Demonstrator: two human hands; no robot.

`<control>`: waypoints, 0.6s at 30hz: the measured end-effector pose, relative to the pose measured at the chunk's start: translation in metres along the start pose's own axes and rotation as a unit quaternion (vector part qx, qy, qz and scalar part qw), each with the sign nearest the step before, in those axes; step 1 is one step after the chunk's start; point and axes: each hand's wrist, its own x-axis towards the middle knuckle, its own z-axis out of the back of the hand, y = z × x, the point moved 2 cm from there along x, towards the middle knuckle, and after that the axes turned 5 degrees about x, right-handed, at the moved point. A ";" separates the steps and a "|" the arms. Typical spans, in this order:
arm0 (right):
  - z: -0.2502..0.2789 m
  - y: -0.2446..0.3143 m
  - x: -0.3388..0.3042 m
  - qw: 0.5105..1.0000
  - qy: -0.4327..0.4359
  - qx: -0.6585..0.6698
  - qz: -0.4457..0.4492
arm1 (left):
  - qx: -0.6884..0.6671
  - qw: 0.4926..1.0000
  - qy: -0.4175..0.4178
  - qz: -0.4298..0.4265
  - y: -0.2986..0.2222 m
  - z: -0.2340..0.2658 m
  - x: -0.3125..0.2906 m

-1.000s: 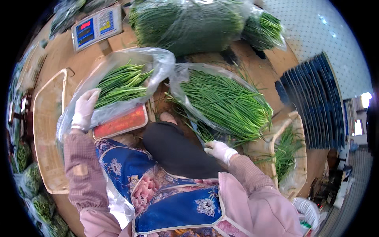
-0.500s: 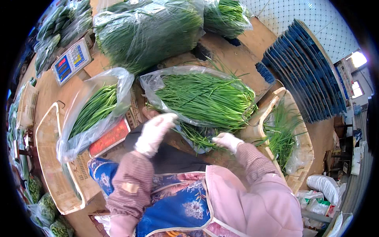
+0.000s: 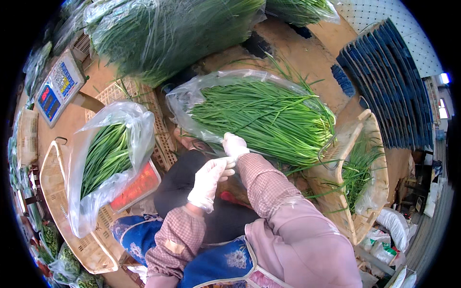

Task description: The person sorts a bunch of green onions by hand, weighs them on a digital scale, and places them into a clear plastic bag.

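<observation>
A large bunch of garlic chives (image 3: 259, 113) lies in an open clear plastic bag (image 3: 185, 97), pale ends to the right. My right hand (image 3: 235, 145), in a white glove, is closed at the bag's near edge; what its fingers hold is hidden. Just below and to its left, my gloved left hand (image 3: 207, 183) has its fingers pinched together, tips beside my right hand. I cannot make out anything between them. A second clear bag (image 3: 144, 126) with a smaller bunch of chives (image 3: 105, 158) rests at the left on a red-topped scale (image 3: 139, 187).
Cream plastic crates stand left (image 3: 53, 192) and right (image 3: 336, 211); the right one holds loose chives (image 3: 357, 170). Big bagged chives (image 3: 173, 38) lie at the back, with a digital display (image 3: 60, 86) at the far left. A dark blue ridged stack (image 3: 384, 86) stands at the back right.
My right hand has moved left to the bag's near edge. My left hand has come down and right, close beside it. The whole view has shifted, bringing the bags nearer.
</observation>
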 end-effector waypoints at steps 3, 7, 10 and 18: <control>0.006 0.016 0.010 0.985 -0.047 0.132 -0.097 | -0.055 0.998 -0.029 -0.025 -0.005 0.012 0.001; 0.033 0.077 0.027 0.959 -0.117 0.248 -0.076 | -0.116 0.978 -0.135 -0.111 -0.017 0.024 0.007; 0.028 0.105 0.070 0.932 -0.210 0.291 -0.050 | -0.098 0.977 -0.133 -0.135 -0.019 0.015 0.012; 0.039 0.123 0.036 0.978 0.022 0.151 0.139 | -0.091 0.967 -0.180 -0.157 -0.028 0.016 0.012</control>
